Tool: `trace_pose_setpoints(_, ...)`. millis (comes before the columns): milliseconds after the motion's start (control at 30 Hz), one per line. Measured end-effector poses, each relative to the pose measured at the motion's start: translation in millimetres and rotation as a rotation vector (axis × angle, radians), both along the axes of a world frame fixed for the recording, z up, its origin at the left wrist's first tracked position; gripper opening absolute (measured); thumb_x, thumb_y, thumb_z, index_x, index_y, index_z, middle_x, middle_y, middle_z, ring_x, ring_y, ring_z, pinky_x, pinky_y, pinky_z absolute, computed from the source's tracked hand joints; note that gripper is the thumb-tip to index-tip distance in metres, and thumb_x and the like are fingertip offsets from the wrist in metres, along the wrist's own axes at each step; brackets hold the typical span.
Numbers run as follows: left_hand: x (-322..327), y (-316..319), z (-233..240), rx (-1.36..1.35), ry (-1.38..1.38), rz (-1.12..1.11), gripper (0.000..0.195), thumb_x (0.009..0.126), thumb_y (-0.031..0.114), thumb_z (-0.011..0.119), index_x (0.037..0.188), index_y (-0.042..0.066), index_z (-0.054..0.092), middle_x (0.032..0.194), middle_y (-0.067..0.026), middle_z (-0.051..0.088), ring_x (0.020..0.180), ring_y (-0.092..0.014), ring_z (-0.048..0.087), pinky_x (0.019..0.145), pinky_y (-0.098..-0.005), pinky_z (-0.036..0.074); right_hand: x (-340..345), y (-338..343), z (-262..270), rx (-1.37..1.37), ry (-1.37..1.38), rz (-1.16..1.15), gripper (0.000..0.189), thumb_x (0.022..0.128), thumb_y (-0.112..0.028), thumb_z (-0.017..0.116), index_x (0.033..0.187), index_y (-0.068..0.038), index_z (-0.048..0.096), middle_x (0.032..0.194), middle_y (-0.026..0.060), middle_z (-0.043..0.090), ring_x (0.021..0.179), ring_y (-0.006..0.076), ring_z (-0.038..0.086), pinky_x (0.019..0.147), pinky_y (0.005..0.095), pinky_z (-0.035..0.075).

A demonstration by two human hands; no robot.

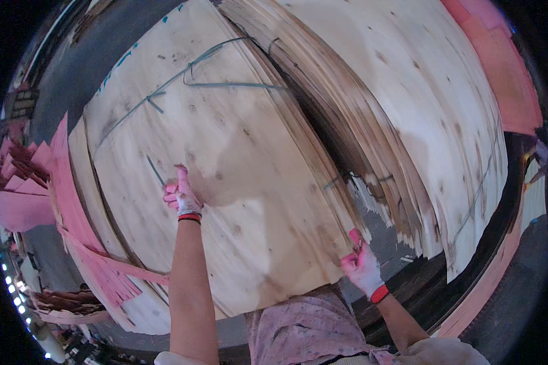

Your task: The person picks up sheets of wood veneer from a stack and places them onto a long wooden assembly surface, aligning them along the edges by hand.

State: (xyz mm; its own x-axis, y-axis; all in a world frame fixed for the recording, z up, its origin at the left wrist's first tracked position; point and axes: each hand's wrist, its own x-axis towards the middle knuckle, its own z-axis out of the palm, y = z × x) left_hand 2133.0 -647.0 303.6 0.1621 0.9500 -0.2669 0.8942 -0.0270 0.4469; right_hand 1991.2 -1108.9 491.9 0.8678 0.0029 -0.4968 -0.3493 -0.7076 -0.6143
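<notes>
A stack of pale wood veneer sheets [255, 182] lies before me, with green plastic strapping [173, 78] loose across its top. My left hand [181, 195], in a white glove stained pink, is over the left part of the top sheet. Its fingers are curled around one end of a short green strap piece [155, 169], with the thumb pointing away from me. My right hand [361, 264], gloved the same way, is at the near right corner of the stack. Its fingers are bent close to the sheet edges; whether it grips them cannot be made out.
A second veneer stack [429, 91] stands to the right, past a dark gap. Pink-coated sheets [80, 200] lean along the left side, and more pink sheets [497, 73] are at the upper right. Broken veneer ends [406, 232] jut near my right hand.
</notes>
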Motion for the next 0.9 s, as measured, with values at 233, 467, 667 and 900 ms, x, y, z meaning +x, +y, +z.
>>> trace_pose_setpoints(233,-110.1,85.3,116.9,-1.092,-1.295,0.781,0.089,0.075,0.077,0.036,0.133,0.009,0.037,0.128,-0.0127,0.050,0.112,-0.035,0.049,0.087,-0.0496,0.040,-61.3,-32.5,-43.1,0.037,0.175,-0.013,0.073,0.075,-0.025,0.064,0.138,-0.004,0.033,0.123,0.0178,0.054,0.113,0.0353,0.053,0.094,0.0399,0.043)
trace_pose_setpoints(467,-319.2,149.0,168.5,-0.546,-1.376,0.313,0.070,0.089,0.063,0.029,0.135,0.011,0.039,0.134,-0.0123,0.047,0.115,-0.035,0.048,0.095,-0.0524,0.037,-51.8,-28.8,-37.8,0.013,-0.037,0.054,0.069,0.073,-0.026,0.064,0.132,-0.001,0.038,0.127,0.0200,0.051,0.122,0.0340,0.046,0.100,0.0380,0.038)
trace_pose_setpoints(667,-547.9,147.1,226.7,0.395,-1.206,0.187,0.041,0.089,0.020,0.060,0.123,0.000,0.048,0.131,-0.0197,0.049,0.116,-0.028,0.051,0.100,-0.0397,0.039,-44.2,-37.3,-36.7,0.354,0.255,-0.264,0.057,0.074,-0.023,0.071,0.121,0.001,0.049,0.099,0.0111,0.061,0.065,0.0153,0.061,0.048,0.0269,0.049)
trace_pose_setpoints(900,-981.8,112.7,253.3,0.445,-1.638,0.542,0.037,0.087,0.029,0.060,0.115,0.005,0.058,0.113,-0.0118,0.060,0.105,-0.023,0.053,0.087,-0.0374,0.046,-50.0,10.8,51.9,-0.219,-0.130,0.376,0.030,0.074,-0.032,0.065,0.077,-0.002,0.058,0.058,0.0087,0.060,0.046,0.0202,0.058,0.048,0.0361,0.047)
